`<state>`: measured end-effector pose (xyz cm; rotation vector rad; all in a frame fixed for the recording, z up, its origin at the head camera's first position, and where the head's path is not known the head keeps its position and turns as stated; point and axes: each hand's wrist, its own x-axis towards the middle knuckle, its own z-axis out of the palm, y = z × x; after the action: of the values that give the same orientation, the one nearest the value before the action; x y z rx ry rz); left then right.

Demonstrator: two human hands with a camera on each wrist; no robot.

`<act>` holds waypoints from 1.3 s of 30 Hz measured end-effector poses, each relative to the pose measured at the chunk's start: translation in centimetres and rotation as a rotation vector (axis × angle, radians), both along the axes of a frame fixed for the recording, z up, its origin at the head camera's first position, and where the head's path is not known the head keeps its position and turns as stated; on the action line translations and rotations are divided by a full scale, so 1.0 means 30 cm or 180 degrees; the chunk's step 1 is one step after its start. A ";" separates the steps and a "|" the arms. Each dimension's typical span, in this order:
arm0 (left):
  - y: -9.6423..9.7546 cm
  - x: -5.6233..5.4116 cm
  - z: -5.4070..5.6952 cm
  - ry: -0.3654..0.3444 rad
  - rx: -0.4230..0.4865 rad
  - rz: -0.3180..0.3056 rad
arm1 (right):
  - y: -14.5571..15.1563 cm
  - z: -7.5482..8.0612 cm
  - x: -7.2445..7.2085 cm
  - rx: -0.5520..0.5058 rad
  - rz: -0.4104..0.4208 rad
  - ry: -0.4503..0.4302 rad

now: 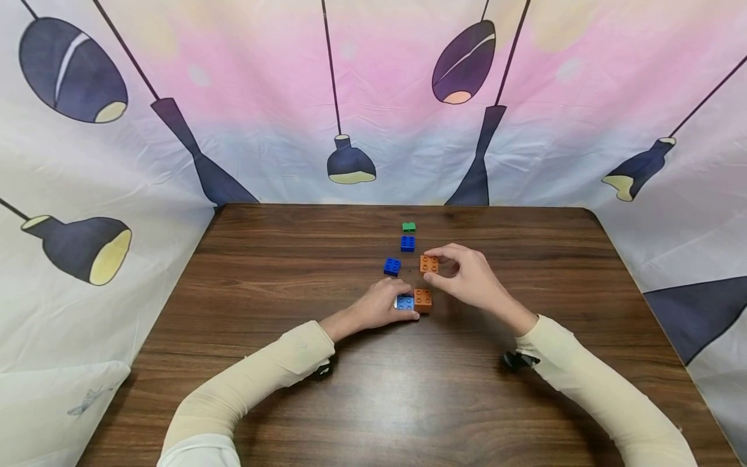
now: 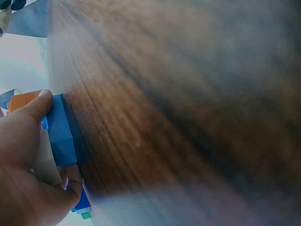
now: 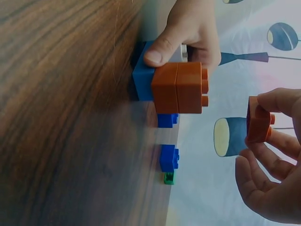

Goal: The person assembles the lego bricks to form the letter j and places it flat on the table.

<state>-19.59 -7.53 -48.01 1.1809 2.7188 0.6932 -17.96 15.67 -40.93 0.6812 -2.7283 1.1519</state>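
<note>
My left hand (image 1: 378,305) grips a small build on the table between thumb and fingers. Its bottom is a blue block (image 3: 145,77), with a white brick (image 2: 46,160) and a light blue brick (image 1: 405,303) on top. Two stacked orange bricks (image 3: 178,88) stand at its right end. Above and behind that stack, my right hand (image 1: 471,277) pinches a loose orange brick (image 3: 258,120) between thumb and fingers. In the right wrist view this brick is held apart from the build, studs facing up. My left fingers hide part of the build.
Beyond the left hand lies a dark blue brick (image 1: 392,266). Farther back is a second dark blue brick (image 1: 407,244), with a green brick (image 1: 408,227) just behind it. All sit on the brown wooden table (image 1: 280,259), backed by a printed curtain (image 1: 280,155).
</note>
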 end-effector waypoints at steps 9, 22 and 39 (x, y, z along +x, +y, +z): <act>-0.002 -0.001 0.002 -0.0012 0.0002 0.0014 | -0.008 -0.023 0.027 -0.0034 0.0088 -0.0002; 0.000 -0.003 0.003 -0.0004 0.0028 -0.0010 | -0.015 -0.073 0.054 0.0027 0.0130 -0.0038; -0.001 0.007 0.005 -0.0069 0.0038 0.0000 | -0.017 -0.096 0.064 0.0119 0.0167 -0.0160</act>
<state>-19.37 -7.56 -47.86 1.1690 2.7006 0.7192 -16.04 15.17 -43.81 0.7428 -2.7963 1.1468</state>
